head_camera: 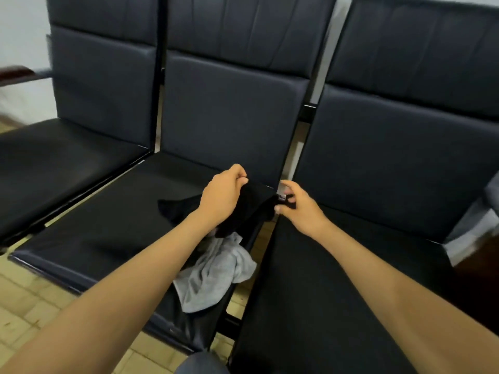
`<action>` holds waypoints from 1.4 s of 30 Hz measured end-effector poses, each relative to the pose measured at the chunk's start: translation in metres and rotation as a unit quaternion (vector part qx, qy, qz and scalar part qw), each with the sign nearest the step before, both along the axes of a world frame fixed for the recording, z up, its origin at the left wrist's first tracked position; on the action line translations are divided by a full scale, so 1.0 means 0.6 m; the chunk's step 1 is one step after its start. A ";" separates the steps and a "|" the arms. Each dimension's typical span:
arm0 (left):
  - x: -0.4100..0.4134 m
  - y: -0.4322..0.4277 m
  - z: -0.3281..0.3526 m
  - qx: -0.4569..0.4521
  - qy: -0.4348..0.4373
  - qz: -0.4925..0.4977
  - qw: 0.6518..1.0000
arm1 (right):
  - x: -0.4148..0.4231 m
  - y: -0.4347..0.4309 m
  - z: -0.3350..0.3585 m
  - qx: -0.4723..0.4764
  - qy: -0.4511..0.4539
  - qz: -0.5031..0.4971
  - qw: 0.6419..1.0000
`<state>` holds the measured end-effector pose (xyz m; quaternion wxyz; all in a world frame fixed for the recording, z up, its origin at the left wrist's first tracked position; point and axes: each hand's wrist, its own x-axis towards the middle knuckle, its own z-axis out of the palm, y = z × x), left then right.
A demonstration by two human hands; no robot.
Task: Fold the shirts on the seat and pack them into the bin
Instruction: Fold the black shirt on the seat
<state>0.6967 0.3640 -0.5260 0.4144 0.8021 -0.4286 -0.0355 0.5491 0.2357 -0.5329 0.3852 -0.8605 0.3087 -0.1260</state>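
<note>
A black shirt (pixel 253 209) is lifted a little above the middle seat (pixel 108 225), near its back right corner. My left hand (pixel 224 197) grips its upper edge with curled fingers. My right hand (pixel 299 209) pinches the shirt's other end, where a small label shows, over the gap between the seats. A crumpled grey shirt (pixel 216 271) lies on the middle seat's right edge, under my left forearm. No bin is in view.
Three dark padded seats stand in a row; the left seat (pixel 54 157) and right seat (pixel 337 292) hold nothing. A grey object (pixel 483 220) sits at the far right edge. Tiled floor (pixel 32 306) shows below the seat fronts.
</note>
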 end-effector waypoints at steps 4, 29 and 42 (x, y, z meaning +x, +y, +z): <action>0.006 0.002 0.014 0.032 0.129 0.098 0.986 | -0.027 0.060 -0.055 0.119 0.121 -0.003 0.985; 0.071 0.143 -0.053 -0.098 0.334 -0.056 0.936 | 0.153 0.104 -0.006 0.248 -0.001 0.103 0.963; 0.135 0.185 -0.113 -0.071 0.192 0.158 0.966 | 0.171 0.095 0.067 0.429 -0.243 -0.009 0.870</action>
